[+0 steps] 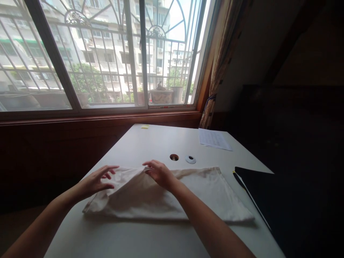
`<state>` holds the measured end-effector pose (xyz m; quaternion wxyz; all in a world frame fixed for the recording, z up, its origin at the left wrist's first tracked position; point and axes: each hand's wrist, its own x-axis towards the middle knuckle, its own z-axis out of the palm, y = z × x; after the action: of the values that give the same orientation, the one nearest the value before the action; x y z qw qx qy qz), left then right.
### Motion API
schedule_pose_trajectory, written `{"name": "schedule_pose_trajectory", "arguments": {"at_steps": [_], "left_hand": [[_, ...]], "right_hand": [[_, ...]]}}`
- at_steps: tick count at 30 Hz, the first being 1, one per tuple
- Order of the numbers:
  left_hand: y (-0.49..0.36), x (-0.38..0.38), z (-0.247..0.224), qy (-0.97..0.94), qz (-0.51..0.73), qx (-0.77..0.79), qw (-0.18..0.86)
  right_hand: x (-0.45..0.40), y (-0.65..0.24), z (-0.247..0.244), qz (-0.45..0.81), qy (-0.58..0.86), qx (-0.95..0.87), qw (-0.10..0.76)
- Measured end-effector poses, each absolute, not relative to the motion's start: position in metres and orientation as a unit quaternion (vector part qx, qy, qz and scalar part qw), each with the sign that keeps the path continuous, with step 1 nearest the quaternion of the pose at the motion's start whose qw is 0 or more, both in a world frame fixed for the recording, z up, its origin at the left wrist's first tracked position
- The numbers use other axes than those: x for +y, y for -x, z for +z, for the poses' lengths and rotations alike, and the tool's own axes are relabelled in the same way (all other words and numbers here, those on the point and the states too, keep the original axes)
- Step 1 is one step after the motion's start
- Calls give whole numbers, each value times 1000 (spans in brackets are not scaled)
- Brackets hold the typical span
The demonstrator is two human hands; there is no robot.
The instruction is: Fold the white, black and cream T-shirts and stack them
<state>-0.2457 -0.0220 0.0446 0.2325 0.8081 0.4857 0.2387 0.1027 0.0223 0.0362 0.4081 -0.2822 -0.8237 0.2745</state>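
Observation:
A whitish cloth, folded into a wide flat shape, lies across the white table. My right hand pinches the cloth's far edge left of its middle and lifts it into a peak, with creases running down from the fingers. Over the cloth's left end hovers my left hand, its fingers and thumb spread apart and nothing between them. Whether the left fingertips touch the fabric I cannot tell. The cloth's right part rests flat on the table.
Beyond the cloth, the table has a round cable hole and its loose cover. Printed papers lie at the far right, a yellow sticky note at the far left. A black flat item and a dark pen-like object border the right edge.

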Motion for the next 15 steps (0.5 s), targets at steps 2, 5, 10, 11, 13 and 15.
{"name": "schedule_pose_trajectory", "arguments": {"at_steps": [2,5,10,11,13,15], "left_hand": [[249,-31,39,-806,230,500,217],[250,-46,32,-825,212,500,159],[236,-75,30,-851,178,490,63],[232,-79,30,-855,174,487,48],[225,-84,30,-860,174,479,25],[221,-86,30,-862,186,472,8]], "right_hand": [[21,-103,34,269,281,-827,405],[18,-104,32,258,285,-833,398],[14,-106,32,264,288,-830,398],[14,-106,31,266,289,-829,398],[14,-106,29,266,290,-829,398],[13,-106,27,257,295,-832,394]]}}
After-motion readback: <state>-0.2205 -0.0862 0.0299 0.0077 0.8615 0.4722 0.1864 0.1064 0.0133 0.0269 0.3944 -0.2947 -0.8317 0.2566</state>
